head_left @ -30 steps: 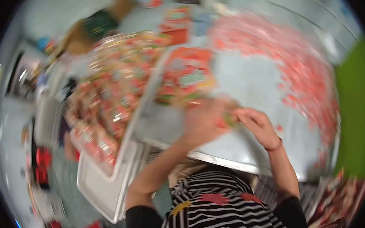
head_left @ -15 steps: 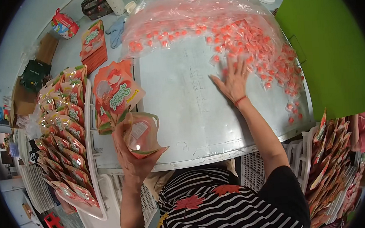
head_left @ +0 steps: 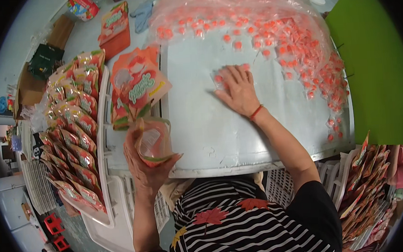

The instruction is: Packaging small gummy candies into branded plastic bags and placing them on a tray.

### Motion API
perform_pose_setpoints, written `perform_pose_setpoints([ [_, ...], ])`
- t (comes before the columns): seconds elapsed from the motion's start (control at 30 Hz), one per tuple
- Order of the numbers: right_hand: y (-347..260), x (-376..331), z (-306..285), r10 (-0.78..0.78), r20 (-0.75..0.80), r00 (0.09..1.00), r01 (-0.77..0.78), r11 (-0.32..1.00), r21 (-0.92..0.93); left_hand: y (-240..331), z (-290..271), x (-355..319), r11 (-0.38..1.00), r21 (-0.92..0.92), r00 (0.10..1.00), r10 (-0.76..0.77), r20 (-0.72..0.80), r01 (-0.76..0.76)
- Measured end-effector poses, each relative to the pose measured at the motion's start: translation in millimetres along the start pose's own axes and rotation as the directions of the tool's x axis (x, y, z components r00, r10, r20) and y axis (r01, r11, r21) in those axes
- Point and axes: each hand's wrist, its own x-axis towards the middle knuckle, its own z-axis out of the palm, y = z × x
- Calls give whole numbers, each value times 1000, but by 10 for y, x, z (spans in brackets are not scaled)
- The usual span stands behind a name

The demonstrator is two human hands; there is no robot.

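Note:
My left hand (head_left: 142, 171) grips a stand-up pouch (head_left: 166, 136) at the table's near left edge, its mouth spread wide and its clear window showing. Flat on the metal table (head_left: 190, 85), my right hand (head_left: 240, 93) has its fingers stretched over a few small wrapped red candies (head_left: 218, 78), which peek out at the fingertips. A loose heap of the same clear-wrapped candies (head_left: 294, 51) curves along the far and right parts of the table. Just beyond my left hand lies a pile of flat printed pouches (head_left: 136, 81).
A large clear plastic bag (head_left: 235, 4) spreads over the far side. Filled pouches (head_left: 75, 129) stand in rows in a white tray at left; more pouches (head_left: 367, 190) fill a crate at right. A green panel (head_left: 374, 78) borders the table's right edge. A blue cloth (head_left: 143, 14) lies far left.
My right hand has moved left and nearer, drawing a few candies away from the heap. The left hand still holds the opened pouch. The whole view has shifted slightly.

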Motion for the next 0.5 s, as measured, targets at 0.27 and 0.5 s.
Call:
perform_pose_setpoints([
  [0.27, 937, -419, -477, 704, 238, 669, -217, -121, 969, -236, -143, -126, 1000, -15, 996, 18, -82, -19],
  [0.5, 821, -521, -576, 629, 133, 766, -393, 294, 871, -297, -138, -190, 1000, -12, 997, 7, -83, -8],
])
